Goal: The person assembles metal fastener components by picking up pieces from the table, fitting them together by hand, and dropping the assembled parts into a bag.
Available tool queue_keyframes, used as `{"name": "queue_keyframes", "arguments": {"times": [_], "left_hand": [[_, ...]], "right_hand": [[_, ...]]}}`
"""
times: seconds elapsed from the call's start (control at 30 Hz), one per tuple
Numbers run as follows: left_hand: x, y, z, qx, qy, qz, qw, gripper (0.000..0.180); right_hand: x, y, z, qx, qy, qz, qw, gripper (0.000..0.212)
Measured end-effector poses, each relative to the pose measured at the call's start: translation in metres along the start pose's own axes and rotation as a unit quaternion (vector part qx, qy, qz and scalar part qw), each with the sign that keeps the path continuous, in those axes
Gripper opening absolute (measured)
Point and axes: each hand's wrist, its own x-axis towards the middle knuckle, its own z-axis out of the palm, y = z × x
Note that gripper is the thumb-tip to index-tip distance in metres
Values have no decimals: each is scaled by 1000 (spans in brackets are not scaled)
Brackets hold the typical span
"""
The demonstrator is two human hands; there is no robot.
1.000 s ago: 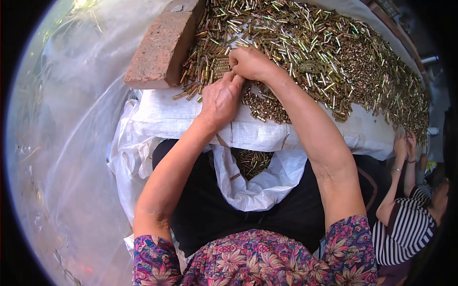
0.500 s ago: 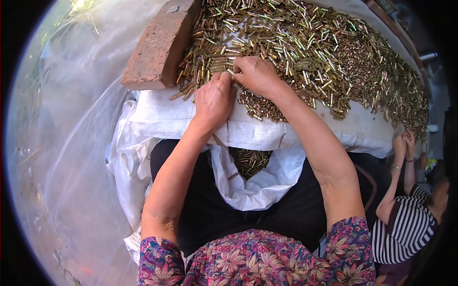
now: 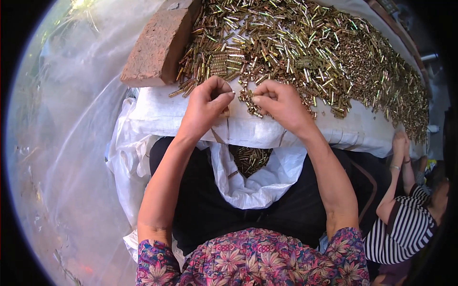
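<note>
My left hand (image 3: 205, 105) is closed in a pinch above the near edge of the white sheet-covered work surface (image 3: 167, 112). A tiny pale glint shows at its fingertips, too small to name. To its right, my right hand (image 3: 285, 106) also pinches, thumb against forefinger, beside a small heap of short brass-coloured metal pieces (image 3: 250, 106). What it holds, if anything, I cannot make out. Beyond both hands spreads a heap of slim brass-coloured metal tubes (image 3: 281, 40). A few lie side by side in a neat row (image 3: 219, 63) just past my left hand.
A red brick (image 3: 155, 50) stands at the far left. Many short metal pieces (image 3: 365, 62) lie at right. In my lap, a white woven sack (image 3: 248, 201) holds more slim metal pieces (image 3: 252, 159). At far right, another person's hands (image 3: 400, 140) meet at the surface's edge.
My hands were together at the near edge of the tubes. They have drawn apart and toward me, the right one moving right to the short pieces.
</note>
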Motion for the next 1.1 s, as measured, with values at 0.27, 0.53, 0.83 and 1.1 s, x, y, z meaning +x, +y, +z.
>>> {"name": "queue_keyframes", "arguments": {"times": [0.27, 0.53, 0.83, 1.1], "left_hand": [[-34, 8, 18, -157, -77, -4, 985, 9], [-50, 13, 26, -24, -111, -2, 994, 18], [-57, 10, 26, -157, -86, -62, 982, 15], [-60, 3, 26, -212, -122, -32, 969, 14]], "right_hand": [[-41, 12, 16, 100, 18, -44, 994, 11], [-57, 10, 23, 137, 25, -36, 990, 11], [-65, 19, 23, 89, 67, -44, 993, 13], [-71, 16, 21, 111, 26, -33, 993, 14]]}}
